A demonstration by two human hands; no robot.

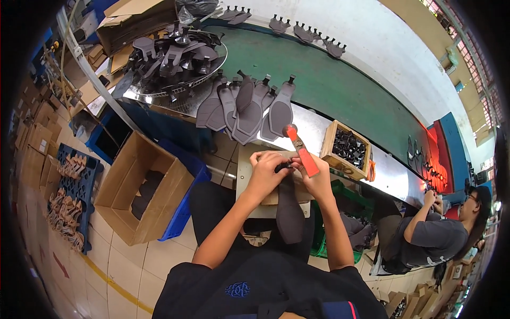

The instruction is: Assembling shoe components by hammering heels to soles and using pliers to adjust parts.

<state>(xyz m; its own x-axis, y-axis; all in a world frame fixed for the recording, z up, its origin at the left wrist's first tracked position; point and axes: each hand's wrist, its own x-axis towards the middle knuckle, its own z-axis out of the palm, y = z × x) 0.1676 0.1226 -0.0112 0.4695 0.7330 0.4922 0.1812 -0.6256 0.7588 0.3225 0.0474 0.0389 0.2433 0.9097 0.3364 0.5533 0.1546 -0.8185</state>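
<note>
A dark grey shoe sole lies lengthwise in front of me, its wide toe end toward my lap. At its narrow heel end, my left hand is closed around the dark heel part, which the fingers partly hide. My right hand meets it there, thumb and fingertips pinching close to the same spot. A hammer with a red grip is tucked in that right hand, its head pointing away from me. Below both hands stands a pale work block.
Several heeled soles lie on the bench edge beside a heaped round rack. A wooden box of small black parts stands right. A cardboard box sits in a blue crate. A co-worker sits at right.
</note>
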